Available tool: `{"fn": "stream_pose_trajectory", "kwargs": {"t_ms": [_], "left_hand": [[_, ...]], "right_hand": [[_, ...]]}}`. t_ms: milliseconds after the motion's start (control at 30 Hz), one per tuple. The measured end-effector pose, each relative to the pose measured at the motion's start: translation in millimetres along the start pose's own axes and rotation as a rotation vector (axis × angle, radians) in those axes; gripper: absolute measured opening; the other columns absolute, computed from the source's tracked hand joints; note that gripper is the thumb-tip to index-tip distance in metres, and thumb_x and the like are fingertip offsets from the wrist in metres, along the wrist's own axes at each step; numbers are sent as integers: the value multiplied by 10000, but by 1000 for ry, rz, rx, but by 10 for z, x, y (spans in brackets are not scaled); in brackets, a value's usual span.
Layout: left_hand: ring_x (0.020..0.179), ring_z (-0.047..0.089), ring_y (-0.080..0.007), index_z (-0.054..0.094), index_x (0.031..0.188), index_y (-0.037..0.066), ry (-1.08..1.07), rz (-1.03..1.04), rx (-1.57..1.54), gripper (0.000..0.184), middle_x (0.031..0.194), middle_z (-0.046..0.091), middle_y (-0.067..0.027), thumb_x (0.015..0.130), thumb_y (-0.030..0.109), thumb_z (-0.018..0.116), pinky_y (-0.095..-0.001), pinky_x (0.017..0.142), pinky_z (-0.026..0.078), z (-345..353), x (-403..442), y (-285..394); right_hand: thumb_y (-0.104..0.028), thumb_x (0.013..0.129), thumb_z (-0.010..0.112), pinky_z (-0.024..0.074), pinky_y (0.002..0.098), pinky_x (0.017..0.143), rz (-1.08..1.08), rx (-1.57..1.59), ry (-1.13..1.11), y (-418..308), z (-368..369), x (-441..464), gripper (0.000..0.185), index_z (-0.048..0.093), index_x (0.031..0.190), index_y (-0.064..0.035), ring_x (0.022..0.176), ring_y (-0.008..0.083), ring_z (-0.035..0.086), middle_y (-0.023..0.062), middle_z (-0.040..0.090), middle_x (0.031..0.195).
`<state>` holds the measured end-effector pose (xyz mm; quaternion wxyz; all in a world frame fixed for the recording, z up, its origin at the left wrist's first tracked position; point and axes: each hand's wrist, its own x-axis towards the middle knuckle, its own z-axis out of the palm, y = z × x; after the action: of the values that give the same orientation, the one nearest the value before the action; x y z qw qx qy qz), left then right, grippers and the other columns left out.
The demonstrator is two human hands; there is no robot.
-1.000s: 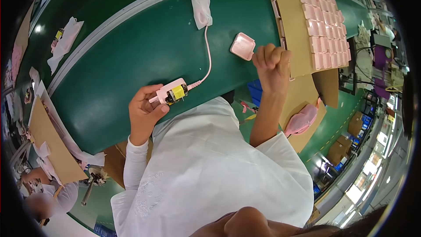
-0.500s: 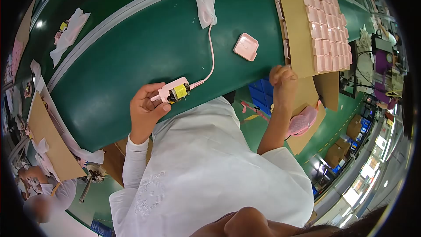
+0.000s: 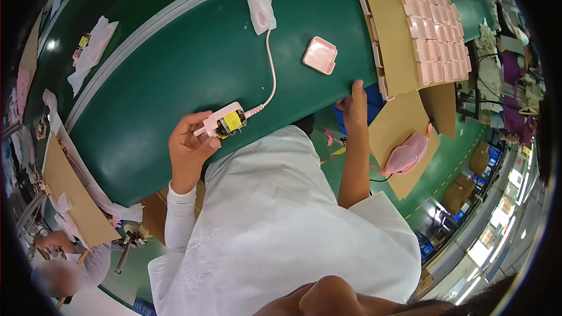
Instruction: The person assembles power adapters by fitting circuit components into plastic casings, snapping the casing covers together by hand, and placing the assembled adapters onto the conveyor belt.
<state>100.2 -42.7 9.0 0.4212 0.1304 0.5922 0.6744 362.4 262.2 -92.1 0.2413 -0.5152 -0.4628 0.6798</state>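
At the far left, a crumpled white wrapper (image 3: 96,52) is lying beyond the smooth green work surface (image 3: 134,134). Next, the person's left hand (image 3: 190,146) is grasping a pale-pink plastic plug casing (image 3: 221,114) by its prong end, near the work surface's near edge; a yellow-taped circuit block (image 3: 230,121) is showing along the casing's open side. From the other end, a thin pale-pink cable (image 3: 273,73) is curving up into a long white plastic bag (image 3: 261,0). Rightward, a square pale-pink plastic cover (image 3: 320,55) is lying apart from both hands. The person's right hand (image 3: 355,105) is hovering beside a blue plastic bin (image 3: 374,102), thumb pointing up, fingers curling; whether it is holding anything cannot be told. Farther right, a brown cardboard sheet (image 3: 386,35) is bearing rows of pale-pink plastic shells (image 3: 433,27).
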Motion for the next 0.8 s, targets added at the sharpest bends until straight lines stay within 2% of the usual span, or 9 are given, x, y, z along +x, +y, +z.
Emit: {"fn": "stream_pose_trajectory", "kwargs": {"t_ms": [33,100,200,400,467,500,600,700,800], "left_hand": [[994,646,-127,604,1307,-10,17,3,12,557,1124,671,-57,858,202,855,-263,860,533,10,-6,5],[1036,661,-156,596,1311,-31,2,8,-18,544,1161,674,-96,857,129,850,-289,908,551,-14,1,-5],[1069,672,-183,590,1315,-43,-7,4,-27,544,1184,673,-116,854,88,846,-311,949,559,-20,26,-28],[1024,655,-135,590,1321,-17,16,2,21,585,1141,669,-69,852,211,856,-270,900,532,15,-39,-10],[1032,654,-137,590,1322,-17,0,28,21,590,1151,668,-75,849,211,858,-271,903,533,-46,-25,2],[1083,670,-192,589,1317,-45,-18,18,-5,541,1211,664,-134,852,74,837,-309,945,566,-87,-24,0],[1086,668,-192,586,1321,-49,-33,23,-26,539,1218,661,-136,852,53,830,-307,939,569,-119,-48,-27],[1032,645,-142,596,1319,-18,-19,24,-10,571,1154,666,-77,859,196,858,-271,891,531,-34,-44,-8],[1030,642,-141,598,1317,-20,-24,30,-15,577,1157,663,-77,856,202,865,-269,888,531,-16,-37,-12]], "right_hand": [[-658,972,608,399,276,561,-54,37,-18,52,2,63,615,643,840,-59,615,134,538,29,614,722],[-635,923,705,460,300,552,-145,103,-41,129,-43,83,620,640,814,-28,573,150,570,53,627,702],[-495,951,748,516,322,664,-221,161,-100,165,-62,75,498,666,868,-11,695,153,631,44,668,789],[-245,1033,677,543,370,883,-285,372,-328,320,-225,141,242,697,981,-10,913,173,670,63,714,986],[-226,1026,685,544,362,885,-287,306,-313,283,-182,10,219,694,989,-10,900,173,669,61,714,983],[-216,1023,688,544,358,887,-281,273,-310,234,-136,-50,209,692,994,-10,894,173,669,60,714,982],[-211,1001,717,547,332,862,-198,262,-245,362,-105,-126,209,685,992,-5,898,153,666,58,714,986],[-191,969,754,542,295,810,-128,157,-188,311,-140,-255,199,690,923,-8,866,134,662,70,716,939],[-162,934,788,529,267,756,-3,-309,-359,177,-363,-309,187,705,885,-2,828,122,662,79,722,896]]}}
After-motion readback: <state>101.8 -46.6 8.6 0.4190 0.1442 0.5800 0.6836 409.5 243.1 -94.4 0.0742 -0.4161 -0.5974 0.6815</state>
